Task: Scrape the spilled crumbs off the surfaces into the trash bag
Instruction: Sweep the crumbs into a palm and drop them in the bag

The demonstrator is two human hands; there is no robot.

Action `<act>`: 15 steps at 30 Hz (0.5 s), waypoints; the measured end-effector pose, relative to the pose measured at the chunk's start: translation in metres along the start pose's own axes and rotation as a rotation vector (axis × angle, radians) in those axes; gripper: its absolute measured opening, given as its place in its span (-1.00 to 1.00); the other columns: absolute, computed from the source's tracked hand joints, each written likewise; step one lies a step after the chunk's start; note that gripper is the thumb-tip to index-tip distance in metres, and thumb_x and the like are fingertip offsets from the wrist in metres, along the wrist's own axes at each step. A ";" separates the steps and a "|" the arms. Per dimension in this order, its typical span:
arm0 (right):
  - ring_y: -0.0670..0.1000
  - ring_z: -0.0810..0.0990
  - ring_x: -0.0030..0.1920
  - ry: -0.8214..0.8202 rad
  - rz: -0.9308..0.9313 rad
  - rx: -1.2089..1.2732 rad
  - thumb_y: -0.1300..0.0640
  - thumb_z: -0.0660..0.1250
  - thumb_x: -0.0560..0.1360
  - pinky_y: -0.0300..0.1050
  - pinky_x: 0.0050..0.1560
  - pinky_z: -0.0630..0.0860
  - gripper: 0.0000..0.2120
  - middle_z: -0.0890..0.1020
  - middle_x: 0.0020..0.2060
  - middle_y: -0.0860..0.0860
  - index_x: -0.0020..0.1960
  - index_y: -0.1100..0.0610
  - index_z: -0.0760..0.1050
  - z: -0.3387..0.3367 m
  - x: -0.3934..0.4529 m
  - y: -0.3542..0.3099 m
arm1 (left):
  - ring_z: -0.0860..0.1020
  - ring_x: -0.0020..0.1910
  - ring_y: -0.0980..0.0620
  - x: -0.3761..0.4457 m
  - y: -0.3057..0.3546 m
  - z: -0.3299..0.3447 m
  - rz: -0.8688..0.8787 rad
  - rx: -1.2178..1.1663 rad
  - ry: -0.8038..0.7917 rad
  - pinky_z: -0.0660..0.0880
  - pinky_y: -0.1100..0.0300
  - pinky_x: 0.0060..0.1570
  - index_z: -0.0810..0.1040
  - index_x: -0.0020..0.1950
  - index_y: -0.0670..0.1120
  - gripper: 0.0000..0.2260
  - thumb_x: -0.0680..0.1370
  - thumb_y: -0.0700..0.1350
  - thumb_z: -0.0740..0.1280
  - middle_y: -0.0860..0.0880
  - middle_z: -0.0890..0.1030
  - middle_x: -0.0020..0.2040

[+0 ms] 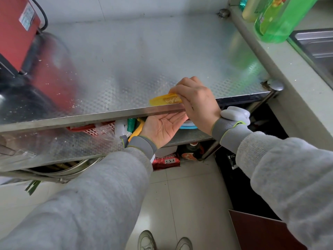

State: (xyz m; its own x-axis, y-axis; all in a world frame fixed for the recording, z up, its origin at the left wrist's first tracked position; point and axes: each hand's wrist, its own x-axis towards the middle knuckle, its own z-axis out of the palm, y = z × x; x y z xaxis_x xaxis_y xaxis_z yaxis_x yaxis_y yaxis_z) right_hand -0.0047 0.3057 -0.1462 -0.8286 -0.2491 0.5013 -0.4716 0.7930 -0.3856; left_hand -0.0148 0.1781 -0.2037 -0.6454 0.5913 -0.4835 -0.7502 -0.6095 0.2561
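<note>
Both hands meet at the near edge: my right hand (195,103) pinches the yellow scraper (164,100), long axis left-right, crumbs (171,100) directly above my flat, upturned left hand (163,128).

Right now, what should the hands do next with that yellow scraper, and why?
Probably draw the scraper over the table edge so the crumbs drop into the left hand. The right hand holds it at the edge with crumbs piled on it, and the left palm waits open just below.
</note>
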 end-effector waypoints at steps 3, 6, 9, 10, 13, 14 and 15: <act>0.20 0.51 -0.15 -0.007 -0.003 0.005 0.48 0.24 0.42 -0.06 -0.21 0.40 -0.76 0.60 -0.18 0.15 -0.05 0.28 0.61 0.000 -0.003 -0.002 | 0.50 0.24 -0.15 0.001 0.000 0.000 0.004 -0.008 0.021 0.43 -0.04 0.22 0.45 0.21 -0.35 -0.62 0.67 -0.12 -0.03 -0.31 0.60 0.05; 0.18 0.50 -0.16 -0.022 -0.006 -0.004 0.52 0.25 0.39 -0.05 -0.23 0.42 -0.73 0.60 -0.18 0.14 -0.05 0.27 0.61 -0.002 -0.006 -0.004 | 0.36 0.41 -0.17 0.000 0.000 0.002 -0.009 -0.007 0.026 0.39 0.03 0.30 0.38 0.31 -0.33 -0.63 0.67 -0.14 -0.03 -0.30 0.54 0.13; 0.18 0.51 -0.17 -0.031 -0.020 -0.006 0.53 0.25 0.38 0.01 -0.28 0.47 -0.72 0.61 -0.18 0.14 -0.05 0.27 0.61 -0.005 -0.008 -0.008 | 0.41 0.38 -0.16 -0.001 0.001 0.003 -0.011 -0.046 0.029 0.41 0.00 0.29 0.43 0.19 -0.31 -0.65 0.67 -0.14 -0.05 -0.29 0.56 0.09; 0.19 0.51 -0.18 -0.033 -0.029 -0.004 0.54 0.26 0.38 -0.01 -0.28 0.46 -0.72 0.61 -0.18 0.14 -0.06 0.28 0.61 -0.006 -0.009 -0.010 | 0.50 0.27 -0.16 -0.002 0.001 0.003 -0.002 -0.051 0.030 0.49 0.03 0.21 0.45 0.16 -0.30 -0.65 0.67 -0.14 -0.05 -0.28 0.59 0.06; 0.20 0.51 -0.20 -0.030 -0.036 0.006 0.55 0.26 0.36 -0.11 -0.24 0.38 -0.72 0.60 -0.20 0.16 -0.06 0.29 0.61 -0.010 -0.009 -0.011 | 0.65 -0.04 -0.18 -0.002 0.001 0.004 0.016 -0.015 0.028 0.63 0.05 -0.04 0.48 0.14 -0.31 -0.67 0.67 -0.15 0.01 -0.25 0.64 0.01; 0.20 0.51 -0.20 -0.015 -0.027 0.001 0.55 0.26 0.36 -0.11 -0.22 0.36 -0.72 0.60 -0.21 0.17 -0.06 0.29 0.61 -0.011 -0.007 -0.009 | 0.65 -0.04 -0.20 -0.004 0.001 0.005 0.009 -0.002 0.027 0.64 0.05 -0.06 0.49 0.14 -0.32 -0.67 0.67 -0.15 0.02 -0.26 0.63 0.04; 0.20 0.51 -0.20 -0.002 -0.016 -0.009 0.56 0.27 0.36 -0.11 -0.21 0.36 -0.71 0.60 -0.21 0.18 -0.06 0.29 0.61 -0.011 -0.004 -0.007 | 0.66 -0.05 -0.22 -0.004 0.001 0.005 -0.002 0.006 0.009 0.64 0.05 -0.06 0.52 0.12 -0.34 -0.64 0.66 -0.14 0.02 -0.27 0.62 0.06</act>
State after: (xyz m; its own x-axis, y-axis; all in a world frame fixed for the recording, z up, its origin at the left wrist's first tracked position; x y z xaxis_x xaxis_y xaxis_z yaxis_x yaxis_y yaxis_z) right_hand 0.0053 0.3077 -0.1370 -0.8217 -0.2627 0.5058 -0.4821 0.7937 -0.3710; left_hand -0.0138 0.1773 -0.1971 -0.6429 0.5875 -0.4915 -0.7522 -0.6054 0.2604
